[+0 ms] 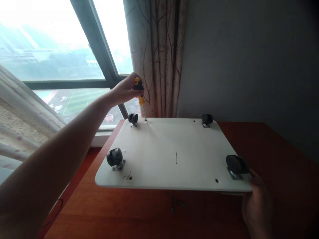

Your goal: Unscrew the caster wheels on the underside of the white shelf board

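Observation:
My left hand (131, 88) is wrapped round the yellow and black handle of a screwdriver (141, 99). Its shaft slants down to a screw (146, 119) near the far left edge of a white board (159, 152). Black casters stand at the board's corners: far left (133, 118), far right (207, 119), near left (115, 157) and near right (236, 164). At the near right corner, my right hand (258, 200) grips the edge of the board beside the caster; it is dim and some fingers are hidden. Dark holes (216, 181) and pencil marks (176, 157) show on the white surface.
The board rests over a reddish-brown wooden table (99, 212). Small metal pieces, seemingly bolts (172, 204), lie in front of it. Behind are a patterned curtain (157, 59) and a grey wall (236, 66). A window (50, 49) is on the left, and a thin cable (58, 212) hangs at lower left.

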A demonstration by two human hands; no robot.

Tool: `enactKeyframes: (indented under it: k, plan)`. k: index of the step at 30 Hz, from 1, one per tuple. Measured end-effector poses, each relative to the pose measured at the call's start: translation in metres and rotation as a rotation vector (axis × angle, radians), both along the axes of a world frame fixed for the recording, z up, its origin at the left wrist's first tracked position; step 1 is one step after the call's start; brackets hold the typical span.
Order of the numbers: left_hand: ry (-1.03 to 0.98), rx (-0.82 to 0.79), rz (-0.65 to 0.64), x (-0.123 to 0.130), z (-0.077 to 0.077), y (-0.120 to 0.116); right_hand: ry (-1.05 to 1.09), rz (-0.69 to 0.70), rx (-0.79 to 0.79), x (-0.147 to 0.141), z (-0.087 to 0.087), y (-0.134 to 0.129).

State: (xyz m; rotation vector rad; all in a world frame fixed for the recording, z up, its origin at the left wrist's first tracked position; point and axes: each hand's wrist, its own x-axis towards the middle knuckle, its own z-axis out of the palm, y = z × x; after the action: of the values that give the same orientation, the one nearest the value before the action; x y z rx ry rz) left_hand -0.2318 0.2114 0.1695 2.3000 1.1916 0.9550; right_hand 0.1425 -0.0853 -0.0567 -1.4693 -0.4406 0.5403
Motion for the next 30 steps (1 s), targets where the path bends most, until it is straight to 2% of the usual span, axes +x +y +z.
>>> enactKeyframes:
  k: [6,15,20,25,30]
  plan:
    - [-0.113,-0.206,-0.101,-0.0071,0.0039,-0.0024,0.003,0.005,0.017,0.0008,-0.0015,0.001]
    - [-0.111,-0.152,-0.051,-0.0026,0.0004,-0.0004,-0.055,0.007,-0.008,-0.0015,0.0019,0.0001]
    - [-0.088,-0.152,-0.041,-0.001,0.0032,-0.0014,-0.029,-0.024,0.002,0.0029,-0.0039,0.0016]
    - [-0.113,-0.152,-0.039,-0.0018,0.0012,0.0007,-0.001,0.003,0.027,0.0022,-0.0061,-0.0001]
    - [-0.107,-0.075,-0.027,-0.0033,-0.004,0.0049,0.019,0.0,0.028,0.0012,-0.0044,-0.0005]
